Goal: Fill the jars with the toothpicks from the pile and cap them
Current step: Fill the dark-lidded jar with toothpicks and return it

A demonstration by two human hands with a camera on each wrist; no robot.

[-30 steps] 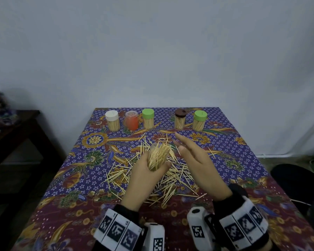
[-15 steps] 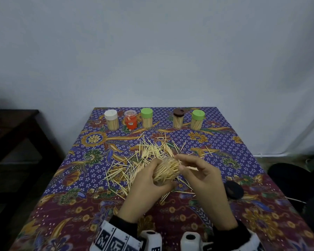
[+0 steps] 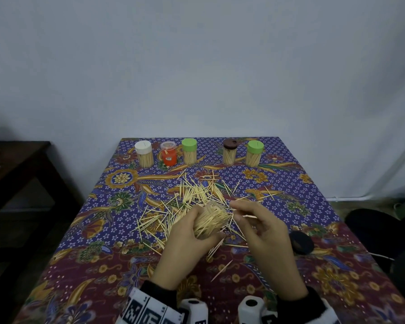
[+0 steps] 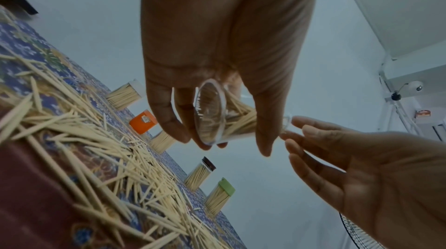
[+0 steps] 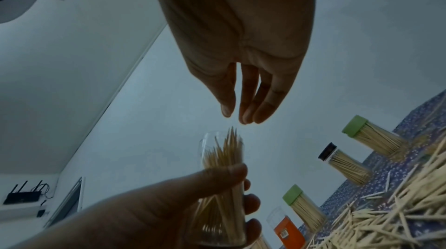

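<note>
My left hand grips a clear jar packed with toothpicks, tilted with its open mouth up and to the right. In the left wrist view the fingers and thumb curl round the jar. My right hand hovers at the jar's mouth with relaxed fingers and holds nothing I can see. In the right wrist view its fingertips hang just above the toothpick tips in the jar. The loose toothpick pile lies under and beyond both hands.
Five capped jars stand along the far edge: white cap, orange jar, green cap, brown cap, green cap. A black cap lies on the patterned cloth, right of my right hand.
My left hand drew the jar nearer and tipped its mouth to the right. The right hand went from flat beside the toothpicks to hovering at the jar's mouth.
</note>
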